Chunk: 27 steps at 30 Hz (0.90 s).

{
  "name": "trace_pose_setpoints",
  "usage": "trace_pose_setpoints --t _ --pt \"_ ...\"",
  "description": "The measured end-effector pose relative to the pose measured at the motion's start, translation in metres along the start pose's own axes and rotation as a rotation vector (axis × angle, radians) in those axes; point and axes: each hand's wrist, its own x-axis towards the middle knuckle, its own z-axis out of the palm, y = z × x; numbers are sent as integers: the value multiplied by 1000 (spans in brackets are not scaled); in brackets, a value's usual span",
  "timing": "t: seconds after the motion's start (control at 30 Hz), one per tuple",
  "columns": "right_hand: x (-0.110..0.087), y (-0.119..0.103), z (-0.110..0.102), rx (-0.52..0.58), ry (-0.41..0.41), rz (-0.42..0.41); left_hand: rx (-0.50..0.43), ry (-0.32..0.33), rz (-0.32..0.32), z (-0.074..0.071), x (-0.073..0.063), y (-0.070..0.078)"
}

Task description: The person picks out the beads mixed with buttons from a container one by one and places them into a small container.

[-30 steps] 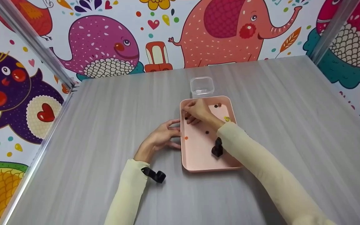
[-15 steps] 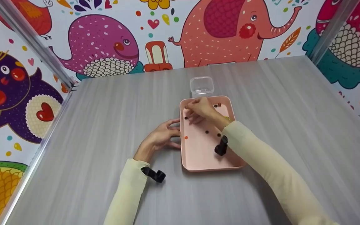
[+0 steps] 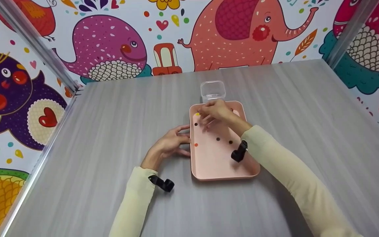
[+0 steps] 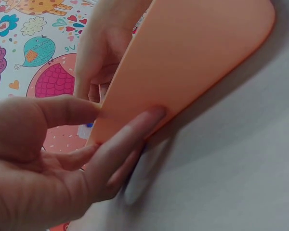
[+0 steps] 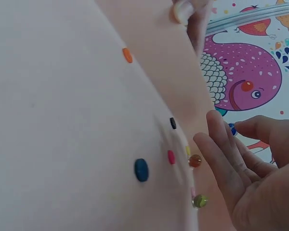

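A pink tray (image 3: 209, 164) lies on the table with several small coloured beads in it. My left hand (image 3: 171, 144) grips its left wall, and in the right wrist view a fingertip (image 5: 184, 12) reaches over the rim. Over the tray's far left part, my right hand (image 3: 216, 112) pinches a small blue bead (image 5: 232, 128) between thumb and finger. Below that hand are an orange bead (image 5: 127, 55), a black bead (image 5: 173, 123), a red bead (image 5: 171, 157), a dark blue bead (image 5: 141, 170), an amber ball (image 5: 195, 160) and a green ball (image 5: 200, 200).
A clear plastic box (image 3: 213, 89) stands just behind the tray's far edge. The grey table (image 3: 110, 125) spreads around the tray, bounded by printed panels (image 3: 110, 49) at the back and sides. Black cameras (image 3: 167, 185) hang from the sleeves.
My right hand has shifted slightly right from the tray's left wall, uncovering a black and a yellow bead in the head view. My left hand stays in place on the tray.
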Motion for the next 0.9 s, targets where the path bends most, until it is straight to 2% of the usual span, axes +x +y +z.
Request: trace_pose_setpoints --t 0.37,0.7,0.9 --pt "-7 -9 -20 -12 54 -26 6 -6 12 -1 2 -2" --pt "-11 -14 -27 51 91 -81 6 10 -3 -1 1 -1" --pt "-9 -10 -30 42 124 -106 14 7 1 -1 1 -1"
